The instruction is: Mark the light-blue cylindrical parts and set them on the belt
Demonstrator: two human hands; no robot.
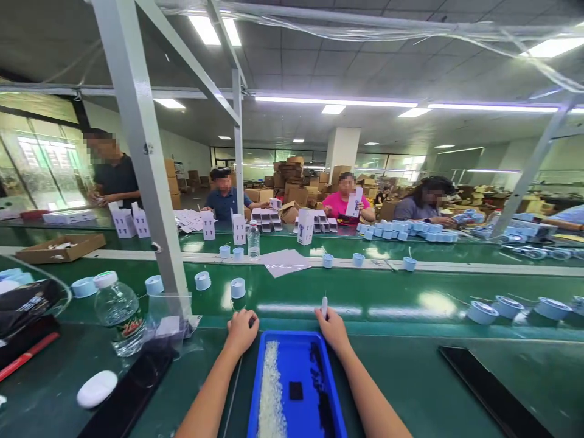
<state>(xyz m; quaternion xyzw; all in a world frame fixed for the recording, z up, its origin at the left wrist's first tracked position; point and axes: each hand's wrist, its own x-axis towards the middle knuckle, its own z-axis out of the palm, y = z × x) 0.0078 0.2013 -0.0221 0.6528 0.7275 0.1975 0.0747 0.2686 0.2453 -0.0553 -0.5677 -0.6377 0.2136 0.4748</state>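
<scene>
My left hand (243, 330) is closed, fingers curled, at the near edge of the green belt. What it holds, if anything, is hidden. A thin pale line (233, 389) runs down from beneath its wrist, and a light blue round piece (238, 288) stands just beyond the fingers. In my right hand (334, 329) a small white pen-like tool (324, 306) is gripped upright, its thin tip pointing up. Between my forearms lies a blue tray (298, 338) with small white pieces (270, 389) on the left, black pieces (323, 395) on the right and a black square (296, 390).
Light blue round pieces (482, 312) sit along the green belt (283, 304). Left are a metal post (157, 182), a water bottle (119, 316) and a white oval object (97, 389). A dark flat slab (493, 389) lies right. Several co-workers sit or stand opposite.
</scene>
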